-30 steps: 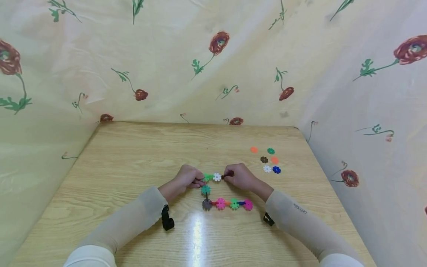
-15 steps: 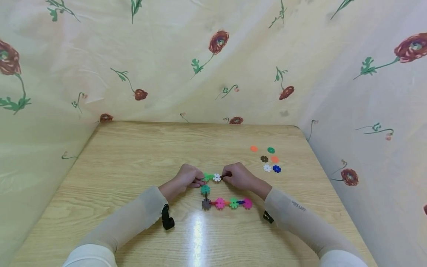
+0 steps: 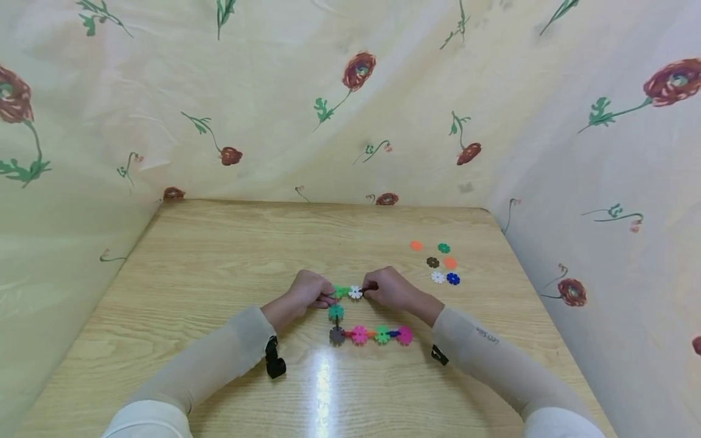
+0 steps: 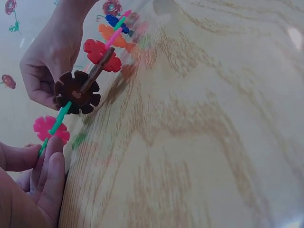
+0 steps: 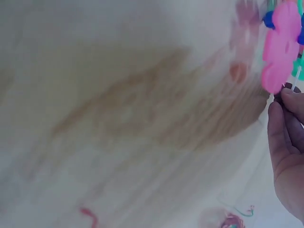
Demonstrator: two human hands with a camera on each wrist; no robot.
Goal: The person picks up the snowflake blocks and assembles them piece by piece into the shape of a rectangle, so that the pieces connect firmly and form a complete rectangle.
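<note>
A chain of interlocking flower-shaped discs runs over the table in a C shape in the head view. Its near row joins a dark disc (image 3: 336,336), a pink disc (image 3: 359,334), a green disc (image 3: 382,334) and an end pink disc (image 3: 404,335). A teal disc (image 3: 336,312) links up to the far row. There my left hand (image 3: 311,288) pinches the chain by a light green disc (image 3: 341,292). Beside a white disc (image 3: 355,292), my right hand (image 3: 391,288) pinches a brown disc (image 5: 287,89), mostly hidden by its fingers.
Loose discs lie beyond my right hand: orange (image 3: 416,246), green (image 3: 444,248), brown (image 3: 432,262), another orange (image 3: 449,263), white (image 3: 437,277) and blue (image 3: 453,278). Flowered cloth (image 3: 274,109) hangs behind and beside the wooden table (image 3: 230,243).
My right hand has shifted slightly left, closer to the white disc. The left hand keeps its place on the chain.
</note>
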